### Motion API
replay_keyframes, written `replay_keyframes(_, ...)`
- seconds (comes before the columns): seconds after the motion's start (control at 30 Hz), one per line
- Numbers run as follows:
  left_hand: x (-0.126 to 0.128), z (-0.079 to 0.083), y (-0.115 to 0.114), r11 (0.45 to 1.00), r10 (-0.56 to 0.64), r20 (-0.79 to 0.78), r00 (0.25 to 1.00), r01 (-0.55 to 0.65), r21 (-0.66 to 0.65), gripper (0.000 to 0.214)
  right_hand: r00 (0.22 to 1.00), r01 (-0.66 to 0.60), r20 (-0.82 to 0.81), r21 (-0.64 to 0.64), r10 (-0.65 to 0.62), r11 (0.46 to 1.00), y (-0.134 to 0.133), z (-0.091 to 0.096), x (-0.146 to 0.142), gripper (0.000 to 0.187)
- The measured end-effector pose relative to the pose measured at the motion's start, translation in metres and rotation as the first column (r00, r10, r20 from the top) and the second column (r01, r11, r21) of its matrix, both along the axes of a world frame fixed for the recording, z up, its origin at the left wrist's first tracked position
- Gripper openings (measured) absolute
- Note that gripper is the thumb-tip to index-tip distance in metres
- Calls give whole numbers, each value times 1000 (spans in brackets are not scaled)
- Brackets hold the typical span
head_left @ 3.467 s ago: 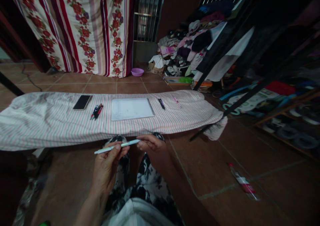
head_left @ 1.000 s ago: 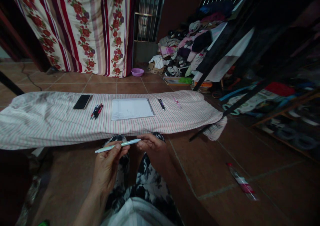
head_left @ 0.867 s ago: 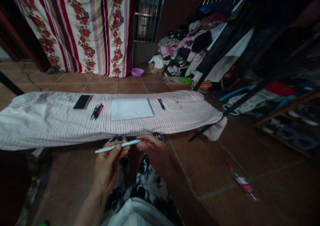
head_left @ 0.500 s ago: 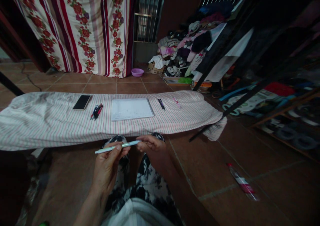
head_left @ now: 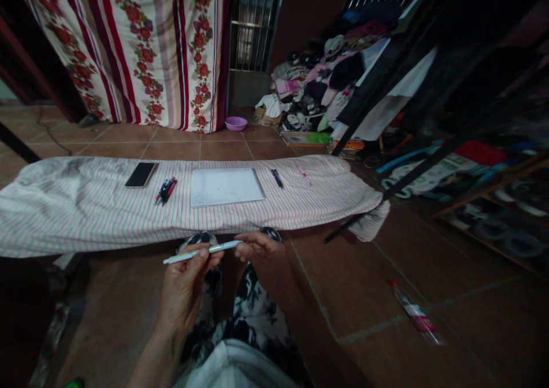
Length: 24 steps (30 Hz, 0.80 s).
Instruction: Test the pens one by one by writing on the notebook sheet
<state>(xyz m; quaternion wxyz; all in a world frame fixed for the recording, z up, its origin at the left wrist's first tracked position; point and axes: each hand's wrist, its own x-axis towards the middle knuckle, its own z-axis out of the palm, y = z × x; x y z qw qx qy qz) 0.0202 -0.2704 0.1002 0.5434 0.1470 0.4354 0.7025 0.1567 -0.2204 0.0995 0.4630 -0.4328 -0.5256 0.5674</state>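
Observation:
A slim pale-blue pen (head_left: 184,256) lies between the thumb and fingers of my left hand (head_left: 186,279), tilted slightly up to the right. My right hand (head_left: 263,254) pinches at the pen's right end with thumb and forefinger; the very tip is hidden there. Both hands are above my knees, in front of a striped cloth (head_left: 107,222). On that cloth lies a spiral notebook (head_left: 225,188), its page mostly white. Several dark and red pens (head_left: 166,191) are bunched left of it. Dark pens (head_left: 277,178) and a pink pen (head_left: 303,176) lie to its right.
A phone (head_left: 140,175) rests on the cloth at the left. Dark slanted bars (head_left: 360,114) rise at the right. A plastic bottle (head_left: 415,314) lies on the tiled floor. Beyond are a purple basin (head_left: 235,124), a floral curtain (head_left: 158,51) and a heap of clothes (head_left: 321,79).

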Motion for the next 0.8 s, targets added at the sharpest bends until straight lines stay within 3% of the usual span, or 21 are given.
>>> replay_keyframes(0.27,1,0,-1,1000,-18,-30,999,19,15,24,998,-17,59,1,17,1000,-1,4,2,18)
replay_keyframes(0.5,0,1,1,1000,-1,-10,1000,1,-4,25,999,-26,-29,37,27,999,-3,5,-1,18)
replay_keyframes(0.8,1,1,0,1000,-4,-29,1000,4,-2,25,999,10,35,-12,-9,1000,-1,7,0,15)
